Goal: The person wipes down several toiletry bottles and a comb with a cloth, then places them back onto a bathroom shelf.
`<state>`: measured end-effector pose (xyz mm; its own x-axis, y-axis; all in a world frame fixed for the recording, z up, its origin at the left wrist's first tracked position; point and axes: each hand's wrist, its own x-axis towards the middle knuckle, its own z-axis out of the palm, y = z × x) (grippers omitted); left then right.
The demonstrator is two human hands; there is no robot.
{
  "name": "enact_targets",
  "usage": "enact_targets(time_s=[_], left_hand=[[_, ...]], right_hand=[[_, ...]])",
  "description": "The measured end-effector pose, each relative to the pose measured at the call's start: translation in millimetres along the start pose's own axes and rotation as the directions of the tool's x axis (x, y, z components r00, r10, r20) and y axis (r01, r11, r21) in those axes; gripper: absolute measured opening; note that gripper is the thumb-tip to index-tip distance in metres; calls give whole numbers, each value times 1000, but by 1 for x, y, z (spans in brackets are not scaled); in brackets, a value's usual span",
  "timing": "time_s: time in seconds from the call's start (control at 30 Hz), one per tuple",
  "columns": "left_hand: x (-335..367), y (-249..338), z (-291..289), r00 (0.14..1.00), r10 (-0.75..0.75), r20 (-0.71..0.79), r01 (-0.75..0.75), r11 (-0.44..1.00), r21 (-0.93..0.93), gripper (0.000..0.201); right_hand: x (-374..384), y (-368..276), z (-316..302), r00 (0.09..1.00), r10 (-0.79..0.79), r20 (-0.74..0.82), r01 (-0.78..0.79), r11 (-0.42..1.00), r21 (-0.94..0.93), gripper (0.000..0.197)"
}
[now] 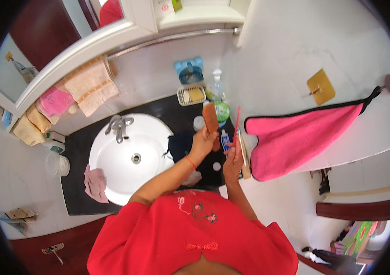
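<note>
Holding an orange-brown comb (210, 118) upward above the right end of a black tabletop (76, 192), the left hand (202, 144) of a person in a red top (158, 231) has its fingers closed around the lower part, a red band (190, 162) at the wrist. The right hand (234, 159), just beside it but apart, pinches the lower end of a slim pinkish-red item (237, 126), seen nearly edge-on, its kind hard to tell. Near the hands are a blue and white tube (225, 140), a green round container (222, 111), a small pale jar (198, 122), a white disc (216, 166) and a dark cloth-like bundle (179, 146) touching the rim of the white sink (112, 169). Toward the wall, a clear pump bottle (217, 88) is beside a white soap dish (181, 97) holding a yellowish bar of soap (196, 95). A metal tap (120, 129) stands at the sink's back edge, and a dusty-pink cloth (95, 184) drapes over its left rim. At right, a bright pink towel (295, 137) with black trim hangs against the wall from a round hook (389, 84).
</note>
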<state>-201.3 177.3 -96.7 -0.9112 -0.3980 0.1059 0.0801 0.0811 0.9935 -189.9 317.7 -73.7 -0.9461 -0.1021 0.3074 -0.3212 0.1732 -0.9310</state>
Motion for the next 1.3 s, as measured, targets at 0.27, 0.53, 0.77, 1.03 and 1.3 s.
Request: enact_targets(time_s=[0.27, 0.53, 0.77, 1.03, 1.3], left_hand=[[15, 63, -12, 950, -303, 69, 277, 725, -631, 24], [27, 126, -24, 991, -131, -35, 79, 767, -637, 25], [23, 145, -30, 961, -127, -246, -61, 770, -635, 22], [25, 153, -30, 953, -71, -295, -80, 880, -469, 20], [-8, 97, -48, 911, -237, -338, 46, 873, -486, 14]], right_hand=[[45, -44, 32, 883, -450, 137, 467, 803, -371, 32], [84, -76, 31, 739, -589, 327, 673, 659, -334, 34], [80, -92, 42, 720, -568, 399, 689, 656, -308, 51], [85, -97, 41, 745, -529, 406, 646, 722, -246, 54], [34, -73, 61, 760, -364, 539, 611, 683, -401, 64]])
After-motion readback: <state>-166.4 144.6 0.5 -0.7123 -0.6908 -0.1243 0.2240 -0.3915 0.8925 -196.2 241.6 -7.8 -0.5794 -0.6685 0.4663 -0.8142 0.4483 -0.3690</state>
